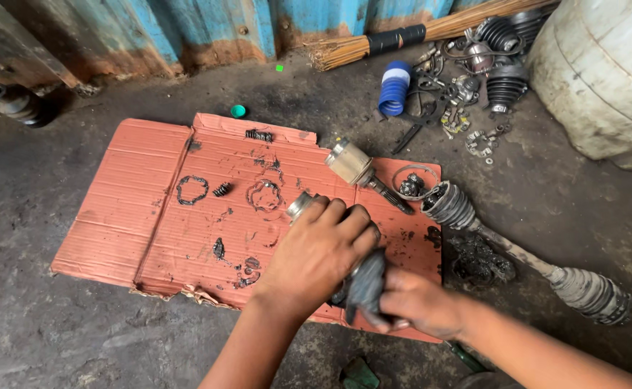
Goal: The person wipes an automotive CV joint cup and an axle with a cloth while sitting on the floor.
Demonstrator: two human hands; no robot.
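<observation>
A sheet of cardboard (136, 216) lies flat on the floor (42, 338). On its far right corner rests a joint housing (352, 163), with a loose ring (192, 189) well to its left. Just off the right edge lies an axle shaft (518, 252), running away to the right. Behind it, near the wall, sit a ribbed hose (394, 88), a broom (402, 36) and a heap of rubber boots (503, 65), with a drum (604, 72) at far right.

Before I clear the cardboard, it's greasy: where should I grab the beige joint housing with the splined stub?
Probably the joint housing by its smooth cylindrical body, from above. It lies on its side on the cardboard with both flanks free, and the thin splined shaft offers less grip.
</observation>
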